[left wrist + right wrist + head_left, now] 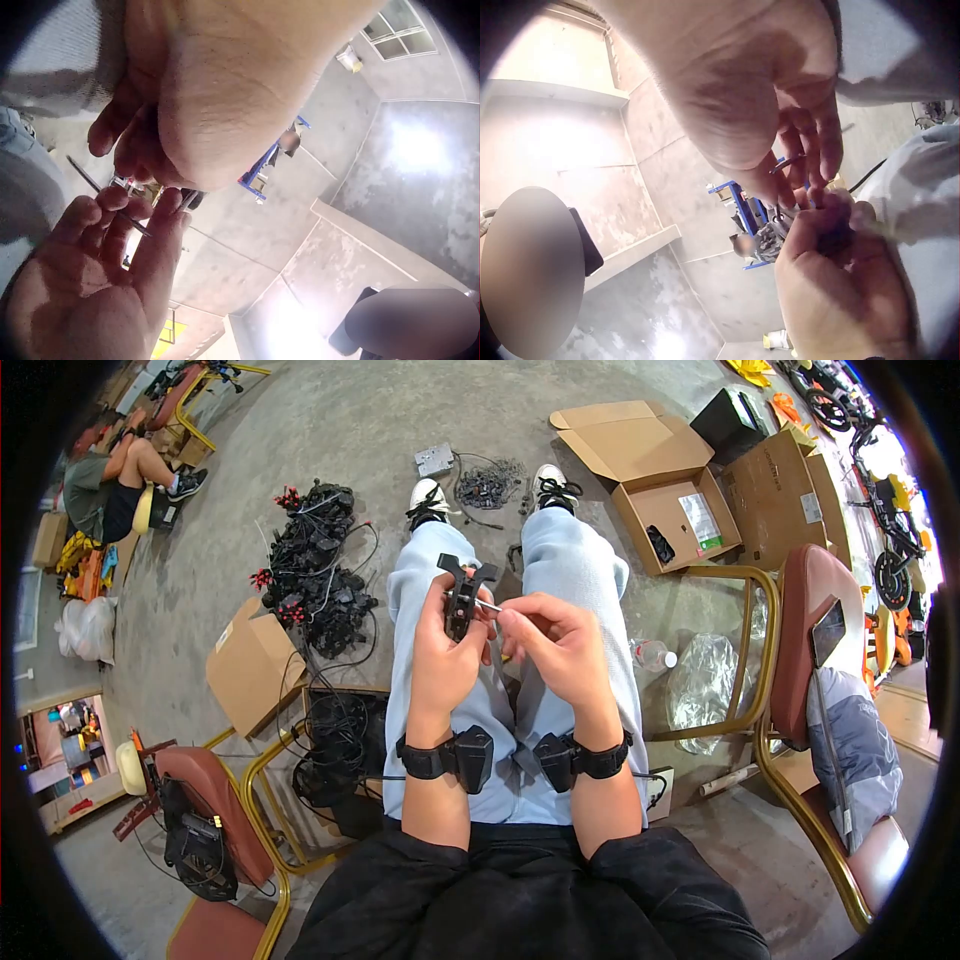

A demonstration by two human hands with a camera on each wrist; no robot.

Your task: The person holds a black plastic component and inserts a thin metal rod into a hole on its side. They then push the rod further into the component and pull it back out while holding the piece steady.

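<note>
My left hand grips a small black part with two flared wings, held above the lap between the knees. From the right, my right hand pinches a thin silver metal tool whose tip meets the part's side. In the left wrist view the slim shaft of the tool crosses the right hand's fingers. The right wrist view shows a dark piece of the tool among those fingers, while the left hand mostly covers the black part. I cannot tell the tool's exact kind.
A tangled heap of black parts and cables lies on the floor to the left. Small dark pieces and a grey metal box are near the feet. An open cardboard box, a bottle and chairs stand around.
</note>
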